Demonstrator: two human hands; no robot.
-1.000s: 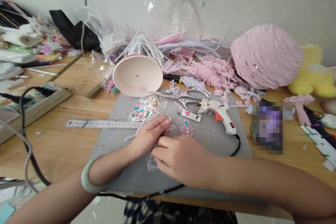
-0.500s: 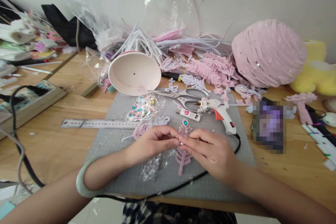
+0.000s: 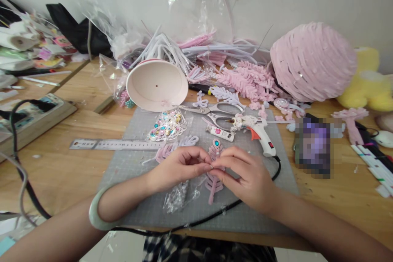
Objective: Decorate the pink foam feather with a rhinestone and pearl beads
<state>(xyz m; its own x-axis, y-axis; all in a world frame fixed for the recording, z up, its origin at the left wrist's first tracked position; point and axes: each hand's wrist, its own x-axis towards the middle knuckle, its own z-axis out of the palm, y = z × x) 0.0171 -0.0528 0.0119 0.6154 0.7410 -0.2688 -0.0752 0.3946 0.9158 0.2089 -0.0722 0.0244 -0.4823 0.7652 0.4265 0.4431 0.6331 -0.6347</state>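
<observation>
Over the grey cutting mat [image 3: 119, 184], my left hand [image 3: 184, 164] and my right hand [image 3: 247, 172] meet fingertip to fingertip. Both are pinched closed around a tiny shiny bead [image 3: 211, 166], mostly covered by the fingers. Beneath them lies a pink feather-shaped piece of fuzzy stems [image 3: 214, 190], with a blue gem [image 3: 216, 143] at its top and its middle partly hidden. A pink and lilac fuzzy leaf [image 3: 176, 147] lies behind my left hand. Below that hand is a clear bag of small silvery bits [image 3: 176, 198].
A white glue gun [image 3: 262, 135], scissors [image 3: 211, 110], a lighter [image 3: 220, 133], a steel ruler [image 3: 104, 144] and a heap of gem strings [image 3: 168, 126] lie behind my hands. A black cable [image 3: 202, 220] crosses the mat's front. Farther back stand a white bowl [image 3: 157, 84] and a pink wrapped ball [image 3: 313, 61].
My right hand's fingers have shifted and spread slightly at the pinch, and the bead shows less between the fingertips. My left hand has hardly moved.
</observation>
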